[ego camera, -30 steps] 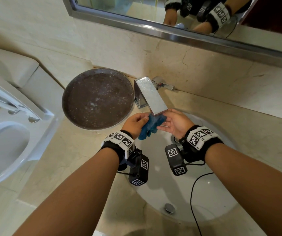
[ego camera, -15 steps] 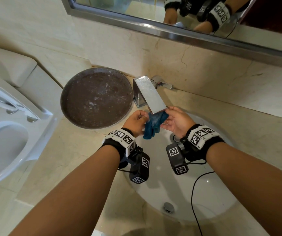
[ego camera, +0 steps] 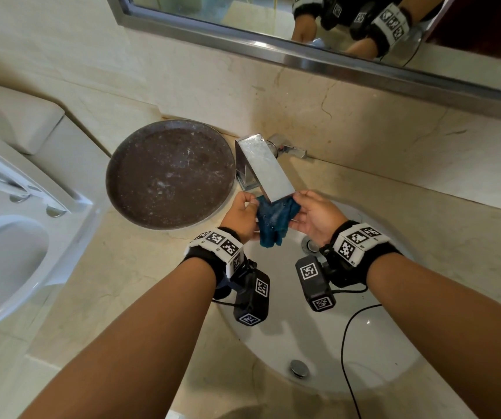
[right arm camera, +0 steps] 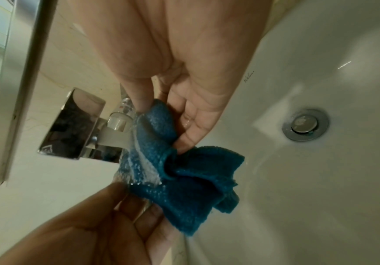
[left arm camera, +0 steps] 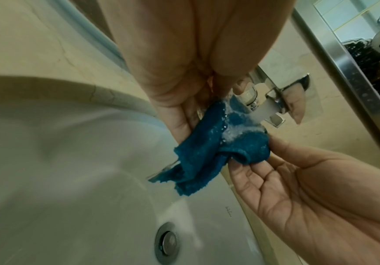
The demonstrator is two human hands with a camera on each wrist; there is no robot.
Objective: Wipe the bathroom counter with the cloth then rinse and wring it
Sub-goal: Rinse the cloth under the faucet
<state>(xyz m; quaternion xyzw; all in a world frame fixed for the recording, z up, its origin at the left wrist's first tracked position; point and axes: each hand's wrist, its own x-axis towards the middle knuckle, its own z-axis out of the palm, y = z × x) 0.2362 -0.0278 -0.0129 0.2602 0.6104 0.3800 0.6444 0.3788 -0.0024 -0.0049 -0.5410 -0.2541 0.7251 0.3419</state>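
Blue cloth (ego camera: 275, 220) held under the chrome faucet (ego camera: 265, 167) spout, over the far edge of the white sink (ego camera: 373, 355) — water stream hitting it, suds visible. Left hand (ego camera: 241, 214) pinches the cloth's left side, right hand (ego camera: 314, 214) pinches its right side; both grips grasping cloth. Dark round tray (ego camera: 169, 178) on the surface left of faucet, touching neither hand.

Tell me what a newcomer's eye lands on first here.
The blue cloth stands out, held between the left hand and right hand under the chrome faucet, with water running onto it over the white sink. Next, the dark round tray on the counter left of the faucet.
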